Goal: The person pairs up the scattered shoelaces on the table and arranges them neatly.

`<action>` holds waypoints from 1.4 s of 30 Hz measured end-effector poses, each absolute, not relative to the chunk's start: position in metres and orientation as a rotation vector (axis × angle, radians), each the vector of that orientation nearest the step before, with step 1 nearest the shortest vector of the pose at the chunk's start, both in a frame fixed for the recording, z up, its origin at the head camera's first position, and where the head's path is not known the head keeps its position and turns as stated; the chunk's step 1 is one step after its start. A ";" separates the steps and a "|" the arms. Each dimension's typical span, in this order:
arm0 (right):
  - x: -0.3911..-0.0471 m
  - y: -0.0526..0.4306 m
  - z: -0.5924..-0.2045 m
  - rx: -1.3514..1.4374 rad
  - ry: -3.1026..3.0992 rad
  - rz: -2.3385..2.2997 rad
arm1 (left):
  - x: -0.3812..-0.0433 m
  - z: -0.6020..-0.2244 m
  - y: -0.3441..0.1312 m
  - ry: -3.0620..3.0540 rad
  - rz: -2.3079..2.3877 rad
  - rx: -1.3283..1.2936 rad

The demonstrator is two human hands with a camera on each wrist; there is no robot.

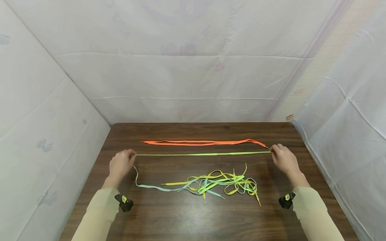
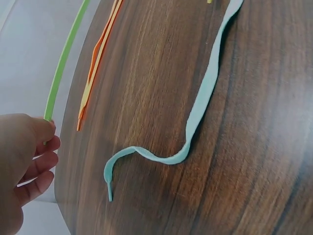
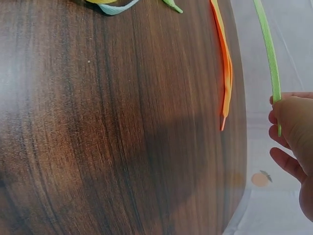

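A light green shoelace (image 1: 211,154) is stretched nearly straight from side to side over the table. My left hand (image 1: 122,163) pinches one end of it between thumb and forefinger, and my right hand (image 1: 284,158) pinches the other end the same way. Just beyond it lie orange shoelaces (image 1: 193,143), laid out lengthwise. On the near side is a loose tangle of yellow shoelace (image 1: 176,183), bright green shoelace (image 1: 217,182) and pale blue shoelace (image 1: 156,187). One end of the pale blue lace (image 2: 203,98) curls out below my left hand.
The dark wood table (image 1: 181,221) has rounded far corners. White sheeting rises as a back wall (image 1: 193,83) and as side walls, left (image 1: 45,134) and right (image 1: 349,110). A wrist camera (image 1: 124,203) sits at the left cuff, another camera (image 1: 286,200) at the right.
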State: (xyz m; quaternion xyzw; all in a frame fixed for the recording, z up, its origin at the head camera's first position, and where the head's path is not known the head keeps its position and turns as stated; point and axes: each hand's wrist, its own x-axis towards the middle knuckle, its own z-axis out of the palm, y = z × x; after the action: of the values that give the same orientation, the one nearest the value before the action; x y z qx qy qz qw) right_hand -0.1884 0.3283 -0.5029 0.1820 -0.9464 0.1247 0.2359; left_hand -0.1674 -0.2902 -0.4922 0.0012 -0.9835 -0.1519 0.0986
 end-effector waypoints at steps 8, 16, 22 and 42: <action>-0.197 0.330 -0.507 0.458 -2.641 0.346 | -0.179 -0.494 -0.287 -2.933 -0.451 0.055; -0.205 0.327 -0.508 0.406 -2.736 0.354 | -0.189 -0.493 -0.286 -2.983 -0.455 0.131; -0.208 0.323 -0.508 0.340 -2.803 0.340 | -0.193 -0.491 -0.285 -3.014 -0.495 0.168; -0.217 0.317 -0.511 0.186 -2.965 0.332 | -0.206 -0.496 -0.275 -3.037 -0.502 0.256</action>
State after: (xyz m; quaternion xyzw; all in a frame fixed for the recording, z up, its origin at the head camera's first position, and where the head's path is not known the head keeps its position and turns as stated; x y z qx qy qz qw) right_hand -0.2173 0.3175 -0.5114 0.0619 -0.9890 0.1107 0.0762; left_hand -0.2060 -0.2748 -0.4957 0.0830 -0.9828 -0.1626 0.0266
